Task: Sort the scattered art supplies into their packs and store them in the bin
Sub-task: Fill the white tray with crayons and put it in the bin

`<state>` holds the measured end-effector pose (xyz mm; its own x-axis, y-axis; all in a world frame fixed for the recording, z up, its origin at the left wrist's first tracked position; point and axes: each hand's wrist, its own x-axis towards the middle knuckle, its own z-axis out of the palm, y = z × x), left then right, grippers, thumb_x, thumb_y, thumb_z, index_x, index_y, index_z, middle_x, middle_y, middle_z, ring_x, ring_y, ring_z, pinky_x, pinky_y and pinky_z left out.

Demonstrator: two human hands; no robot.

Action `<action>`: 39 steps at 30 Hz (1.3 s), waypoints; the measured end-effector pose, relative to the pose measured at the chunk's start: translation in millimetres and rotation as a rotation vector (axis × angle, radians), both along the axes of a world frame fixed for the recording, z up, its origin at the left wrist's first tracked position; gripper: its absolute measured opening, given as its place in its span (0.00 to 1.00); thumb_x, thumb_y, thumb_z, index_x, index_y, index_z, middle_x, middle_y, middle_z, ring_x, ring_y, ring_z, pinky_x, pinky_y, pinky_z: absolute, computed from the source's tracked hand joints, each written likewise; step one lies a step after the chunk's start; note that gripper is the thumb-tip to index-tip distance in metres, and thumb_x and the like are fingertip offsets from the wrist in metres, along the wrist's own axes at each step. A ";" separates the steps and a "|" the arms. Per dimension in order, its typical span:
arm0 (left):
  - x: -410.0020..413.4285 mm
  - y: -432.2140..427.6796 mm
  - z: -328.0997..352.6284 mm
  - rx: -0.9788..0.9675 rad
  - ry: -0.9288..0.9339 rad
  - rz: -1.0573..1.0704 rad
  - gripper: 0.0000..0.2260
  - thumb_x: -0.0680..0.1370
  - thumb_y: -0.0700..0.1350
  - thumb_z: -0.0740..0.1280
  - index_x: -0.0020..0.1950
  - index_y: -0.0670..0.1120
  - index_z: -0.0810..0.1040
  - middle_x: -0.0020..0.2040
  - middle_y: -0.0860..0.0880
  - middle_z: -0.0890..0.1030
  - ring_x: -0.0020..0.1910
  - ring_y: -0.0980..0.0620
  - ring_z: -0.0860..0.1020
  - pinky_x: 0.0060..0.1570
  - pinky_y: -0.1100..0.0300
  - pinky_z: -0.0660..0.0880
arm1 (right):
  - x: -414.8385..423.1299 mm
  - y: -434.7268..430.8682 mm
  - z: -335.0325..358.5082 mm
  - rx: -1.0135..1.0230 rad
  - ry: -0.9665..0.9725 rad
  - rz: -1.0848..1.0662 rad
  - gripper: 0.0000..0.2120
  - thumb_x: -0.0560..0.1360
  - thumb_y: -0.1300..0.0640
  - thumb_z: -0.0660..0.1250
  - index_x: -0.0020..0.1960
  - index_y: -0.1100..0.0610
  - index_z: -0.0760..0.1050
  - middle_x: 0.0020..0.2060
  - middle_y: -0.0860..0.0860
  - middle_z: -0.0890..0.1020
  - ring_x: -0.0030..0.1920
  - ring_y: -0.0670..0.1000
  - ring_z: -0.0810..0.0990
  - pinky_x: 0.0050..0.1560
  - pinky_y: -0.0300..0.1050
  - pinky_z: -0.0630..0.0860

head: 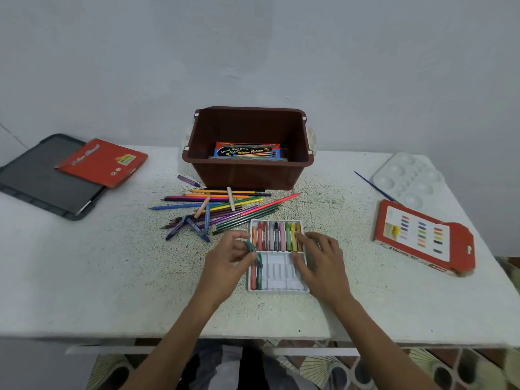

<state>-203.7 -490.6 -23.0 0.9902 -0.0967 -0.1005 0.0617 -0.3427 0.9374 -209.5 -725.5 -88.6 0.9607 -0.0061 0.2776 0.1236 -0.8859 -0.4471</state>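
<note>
A white plastic pastel tray [277, 277] lies in front of me on the table. Its far row is full of oil pastels [277, 235]; the near row holds a red and a green one at its left end. My left hand [230, 257] pinches a teal pastel [251, 247] over the tray's left side. My right hand [320, 260] rests with straight fingers on the tray's right edge. Loose coloured pencils and several crayons [216, 209] lie scattered beyond the tray. The brown bin [247, 170] behind them holds a water-colour box [246, 150].
A red oil-pastel sleeve [422, 237] lies at the right, with a white paint palette [409, 178] and a blue brush [374, 185] behind it. At the far left a red pencil pack [102, 161] rests on a dark grey bin lid [36, 178].
</note>
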 end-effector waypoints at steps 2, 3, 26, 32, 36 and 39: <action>0.3 -3.2 -0.5 0.011 0.045 -0.075 0.14 0.76 0.42 0.73 0.55 0.57 0.74 0.47 0.54 0.82 0.46 0.66 0.80 0.41 0.76 0.74 | -0.4 0.0 -0.1 -0.001 0.003 -0.001 0.23 0.78 0.41 0.58 0.67 0.50 0.75 0.61 0.48 0.76 0.62 0.52 0.69 0.58 0.53 0.71; 0.0 -4.9 -1.5 0.041 0.050 -0.116 0.14 0.76 0.42 0.73 0.56 0.57 0.74 0.47 0.54 0.82 0.46 0.65 0.80 0.41 0.76 0.74 | -0.6 -0.1 -0.2 -0.004 0.006 -0.001 0.23 0.78 0.40 0.58 0.67 0.50 0.74 0.62 0.48 0.76 0.62 0.52 0.69 0.58 0.53 0.71; -0.6 1.8 -51.9 0.619 -0.191 -0.069 0.33 0.71 0.70 0.62 0.72 0.57 0.66 0.66 0.53 0.65 0.67 0.51 0.62 0.65 0.53 0.58 | 0.5 -1.0 -0.3 -0.007 -0.010 0.007 0.23 0.78 0.40 0.58 0.68 0.50 0.74 0.61 0.48 0.76 0.62 0.52 0.69 0.60 0.51 0.70; 4.7 17.4 -51.6 0.659 -0.256 0.206 0.22 0.79 0.63 0.55 0.67 0.52 0.73 0.61 0.48 0.76 0.60 0.48 0.72 0.57 0.49 0.67 | 0.6 -0.7 0.1 -0.003 -0.016 0.009 0.22 0.78 0.40 0.58 0.68 0.49 0.74 0.61 0.48 0.76 0.62 0.51 0.69 0.59 0.50 0.69; 9.0 23.9 -49.9 0.769 -0.223 0.361 0.20 0.79 0.60 0.57 0.63 0.50 0.75 0.57 0.45 0.77 0.56 0.44 0.75 0.54 0.47 0.69 | 0.4 -0.7 0.2 0.001 -0.014 0.005 0.23 0.78 0.40 0.58 0.67 0.50 0.74 0.61 0.48 0.76 0.61 0.52 0.70 0.59 0.52 0.71; 11.3 28.0 -51.3 0.856 -0.200 0.394 0.20 0.79 0.60 0.56 0.63 0.50 0.76 0.56 0.44 0.77 0.55 0.43 0.74 0.53 0.46 0.69 | 0.6 -0.3 0.2 -0.005 -0.012 0.004 0.23 0.78 0.40 0.57 0.67 0.50 0.74 0.61 0.48 0.76 0.62 0.52 0.70 0.59 0.52 0.71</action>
